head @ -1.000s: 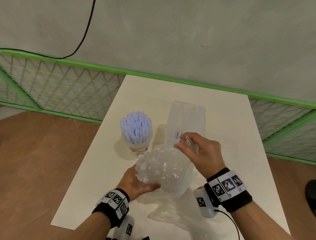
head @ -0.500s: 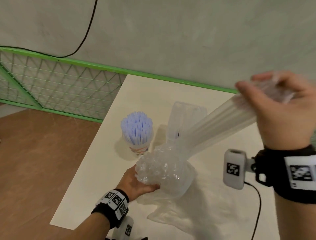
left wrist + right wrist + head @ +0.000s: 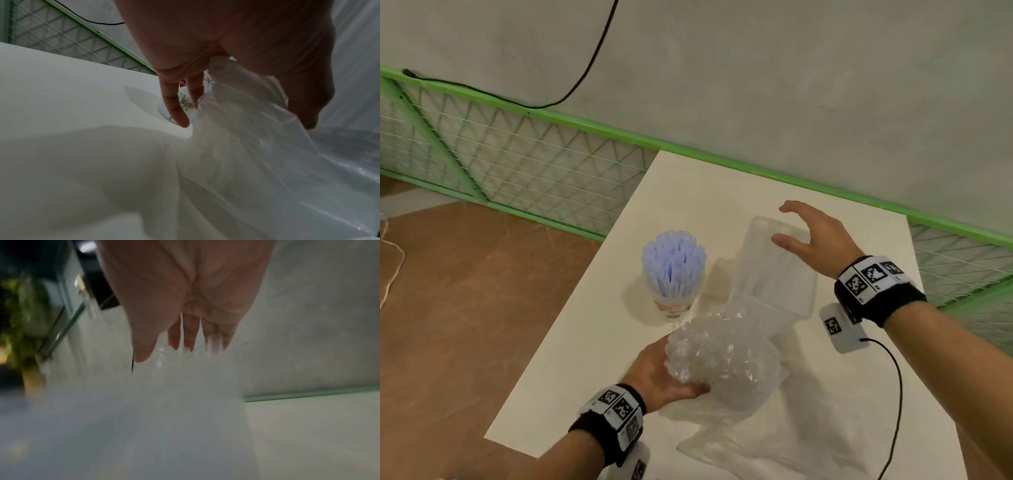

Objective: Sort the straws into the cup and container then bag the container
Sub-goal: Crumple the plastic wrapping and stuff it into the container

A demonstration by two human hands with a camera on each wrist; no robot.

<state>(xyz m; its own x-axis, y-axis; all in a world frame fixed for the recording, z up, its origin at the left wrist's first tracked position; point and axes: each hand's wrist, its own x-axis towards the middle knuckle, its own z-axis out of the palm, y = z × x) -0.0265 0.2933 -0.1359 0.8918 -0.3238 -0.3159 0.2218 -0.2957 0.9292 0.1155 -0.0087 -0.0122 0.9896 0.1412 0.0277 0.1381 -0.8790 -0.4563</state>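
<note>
A clear cup [image 3: 674, 306] packed with upright blue straws [image 3: 673, 260] stands left of a clear rectangular container [image 3: 779, 291] on the white table [image 3: 592, 359]. Faint clear straws lie inside the container. My right hand [image 3: 796, 226] hovers over the container's far end, fingers spread and holding nothing; the right wrist view is blurred, with the right hand [image 3: 180, 352] over pale plastic. My left hand [image 3: 681, 370] grips a bundle of clear straws [image 3: 715, 353] wrapped in a clear plastic bag [image 3: 739, 445]. In the left wrist view the fingers [image 3: 174, 107] curl round the bag [image 3: 236, 146].
The table's left edge [image 3: 551, 349] drops to a brown floor. A green mesh fence [image 3: 524, 171] and a grey wall run behind the table. A black cable [image 3: 893, 394] trails from my right wrist device across the near right of the table.
My right hand pulled a bunch of clear straws up and right out of the bundle, then came down over the container and let go. The left hand has stayed put.
</note>
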